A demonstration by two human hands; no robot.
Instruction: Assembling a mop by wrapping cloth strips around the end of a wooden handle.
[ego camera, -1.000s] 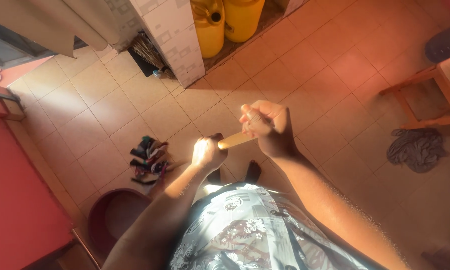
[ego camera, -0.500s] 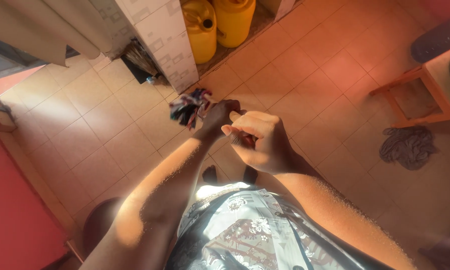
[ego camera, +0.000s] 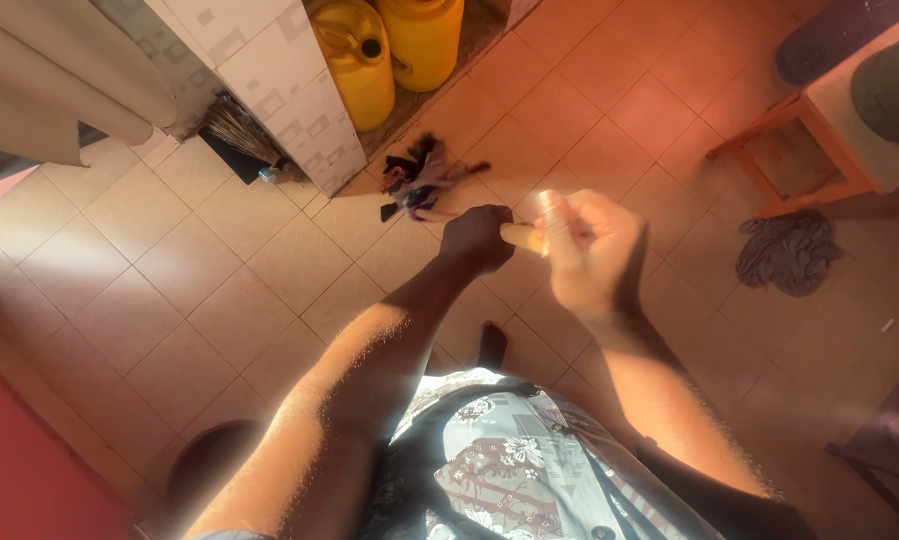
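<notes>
Both hands, left (ego camera: 476, 238) and right (ego camera: 589, 245), clench the mop handle (ego camera: 521, 237), probably for leverage; its rag head (ego camera: 421, 180) lies on the floor (ego camera: 199, 260).

two hands: left hand (ego camera: 476, 238) and right hand (ego camera: 589, 248). one mop (ego camera: 421, 180) with one wooden handle (ego camera: 521, 237). two yellow jerrycans (ego camera: 354, 65). one broom (ego camera: 231, 130). one grey rag (ego camera: 787, 252). one wooden stool (ego camera: 804, 130). one dark basin (ego camera: 201, 465).
</notes>
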